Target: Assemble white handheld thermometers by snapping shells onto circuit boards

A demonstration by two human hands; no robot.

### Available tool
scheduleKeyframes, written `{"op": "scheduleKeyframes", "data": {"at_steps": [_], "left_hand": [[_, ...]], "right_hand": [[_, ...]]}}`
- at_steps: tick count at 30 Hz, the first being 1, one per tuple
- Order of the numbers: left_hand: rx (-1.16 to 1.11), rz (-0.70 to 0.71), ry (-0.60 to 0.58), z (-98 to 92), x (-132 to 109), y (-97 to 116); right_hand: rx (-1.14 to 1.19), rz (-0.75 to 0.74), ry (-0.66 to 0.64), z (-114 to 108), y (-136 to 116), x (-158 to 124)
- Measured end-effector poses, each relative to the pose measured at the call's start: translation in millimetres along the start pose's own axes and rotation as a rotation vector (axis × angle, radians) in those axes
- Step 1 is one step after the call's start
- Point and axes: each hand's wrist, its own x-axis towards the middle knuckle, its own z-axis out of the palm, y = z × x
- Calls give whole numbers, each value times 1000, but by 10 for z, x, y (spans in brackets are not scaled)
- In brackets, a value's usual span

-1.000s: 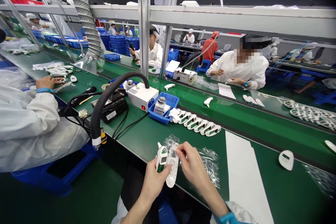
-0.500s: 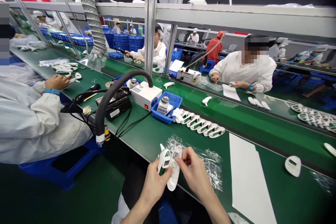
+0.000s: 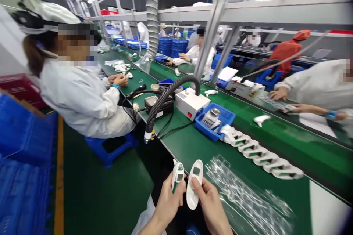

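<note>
Near the bench's front edge, my left hand (image 3: 171,199) is closed round a white ear thermometer body (image 3: 178,169). Its narrow tip points up, and a small square display and a bit of green circuit board show. Beside it, my right hand (image 3: 211,200) grips a white oval cover (image 3: 193,196) with a rectangular window near its top, the thumb lying across its face. A small gap separates cover and body. Crumpled clear plastic bags (image 3: 245,194) lie on the bench just right of my right hand.
A row of white housings (image 3: 261,154) runs rightward from a blue tray (image 3: 215,132) holding a metal-capped bottle (image 3: 211,115). Behind stands a white box (image 3: 191,102) with a black hose (image 3: 162,106). A co-worker (image 3: 79,88) sits at left; another (image 3: 320,84) works across the bench.
My view has swung left. The cover, earlier touched by both hands with its inner side showing, is now in my right hand alone, apart from the thermometer body.
</note>
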Motion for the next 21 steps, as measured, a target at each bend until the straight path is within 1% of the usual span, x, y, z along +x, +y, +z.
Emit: {"op": "scheduleKeyframes", "data": {"at_steps": [2,3,4,6,7,9,11,14,16,17,18,19,21], "left_hand": [[-159,-31,140,-251,149,4],[-256,-45,261,-391,257,18],[-306,-42,324,-533,377,38],[-368,-39,393,-788,612,82],[-392,-37,411,-888,707,100],[-417,-46,421,-1026,823,115],[-424,-54,433,-1107,835,102],[-424,-38,502,-1233,732,77],[-424,-14,559,-1340,645,83],[-425,-3,580,-1386,609,93],[-426,4,592,-1416,582,105],[-427,6,594,-1425,565,117],[-427,2,573,-1368,566,126]], "right_hand": [[18,27,-47,85,26,52],[34,26,-64,126,38,75],[55,23,-75,167,53,100],[88,45,-82,252,101,170],[95,80,-86,303,135,224],[93,145,-111,444,215,380],[78,173,-158,666,299,597],[72,225,-264,1141,408,937],[86,287,-323,1453,467,1086],[92,312,-342,1569,493,1125],[97,321,-354,1644,516,1141],[102,317,-354,1672,536,1138],[116,289,-332,1600,563,1102]]}}
